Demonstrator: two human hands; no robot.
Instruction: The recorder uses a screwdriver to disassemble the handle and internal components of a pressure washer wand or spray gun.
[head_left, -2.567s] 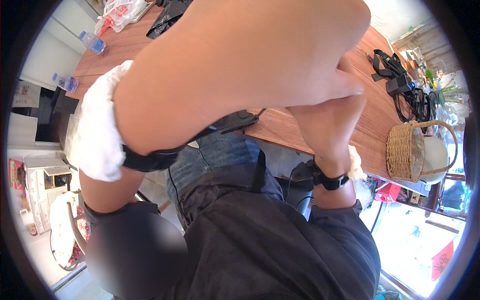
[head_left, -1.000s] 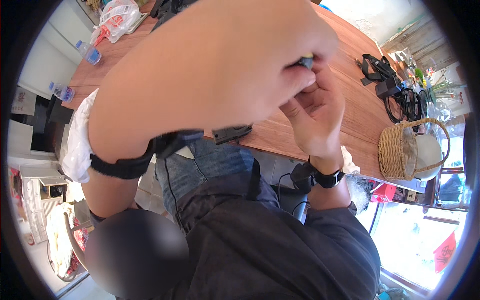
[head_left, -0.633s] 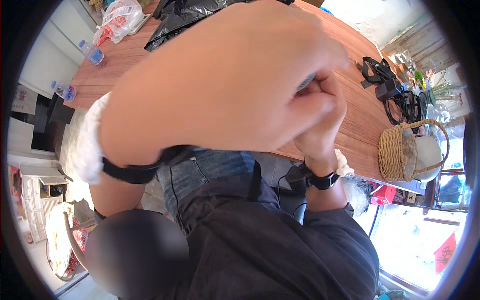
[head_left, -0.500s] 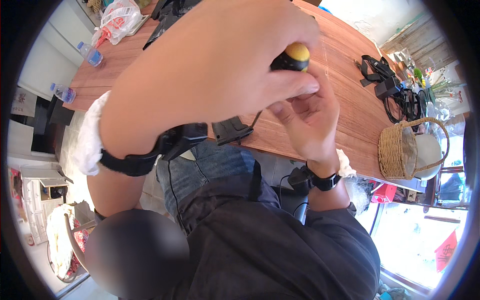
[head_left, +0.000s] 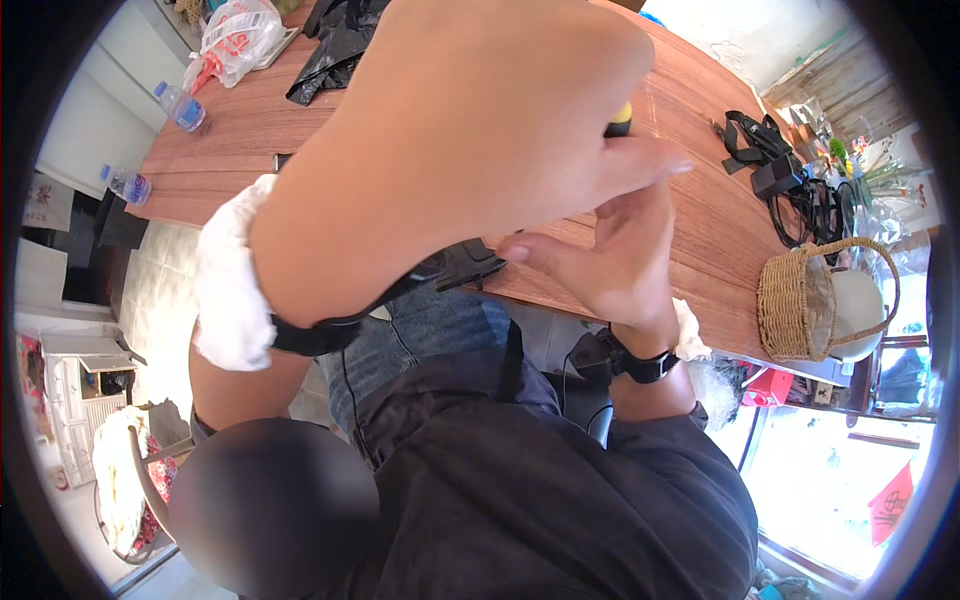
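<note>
A long wooden table [head_left: 700, 200] runs diagonally under a seated person, whose L hand [head_left: 500, 130] fills the frame's centre, raised close to the lens. Fingers curl over a yellow-and-black tool handle [head_left: 620, 120], only its tip showing past the knuckles; grip looks closed on it, though the palm hides most of it. Handle's long axis can't be told, too little visible. R hand [head_left: 610, 260] sits just below and to the right, palm up toward the camera, thumb out left, fingers reaching up to the handle from beneath; whether it touches or holds anything is hidden. L hand is nearer the tool. A black strapped device [head_left: 450, 270] hangs at the table edge below the L wrist. Far right, a wicker basket [head_left: 800, 305] holds a pale rounded object [head_left: 850, 310]; black straps [head_left: 770, 160] lie beyond it. Far left: crumpled plastic bag [head_left: 235, 35], two water bottles [head_left: 180, 105].
</note>
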